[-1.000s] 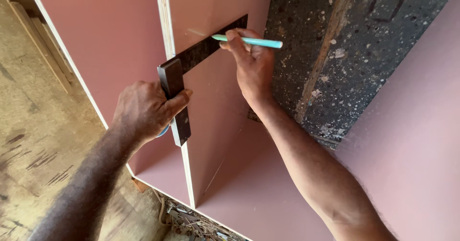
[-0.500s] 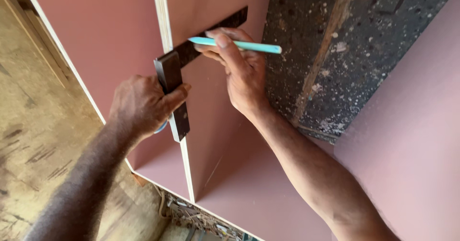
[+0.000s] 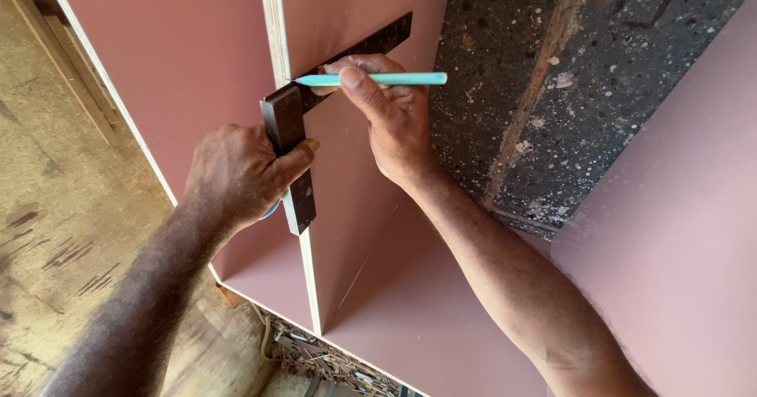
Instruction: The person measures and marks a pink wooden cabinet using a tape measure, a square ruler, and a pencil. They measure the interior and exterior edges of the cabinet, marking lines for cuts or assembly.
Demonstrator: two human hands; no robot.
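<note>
My left hand (image 3: 240,172) grips the dark stock of a try square (image 3: 290,156), pressed against the pale front edge of an upright pink divider panel (image 3: 355,176). The square's dark blade lies across the panel face, up and to the right. My right hand (image 3: 390,117) holds a turquoise pencil (image 3: 378,79) along the blade, its tip near the panel's front edge beside the stock. A bit of blue shows under my left palm; what it is I cannot tell.
A pink panel (image 3: 181,58) stands left of the divider and a pink board (image 3: 678,231) runs along the right. Speckled dark floor (image 3: 568,74) shows between them. Brown boards (image 3: 55,208) lie at left, with scraps and debris (image 3: 315,365) at the bottom.
My right hand has drawn the pencil leftward along the blade, from mid-panel to the front edge by the stock. My left hand has kept its hold on the square.
</note>
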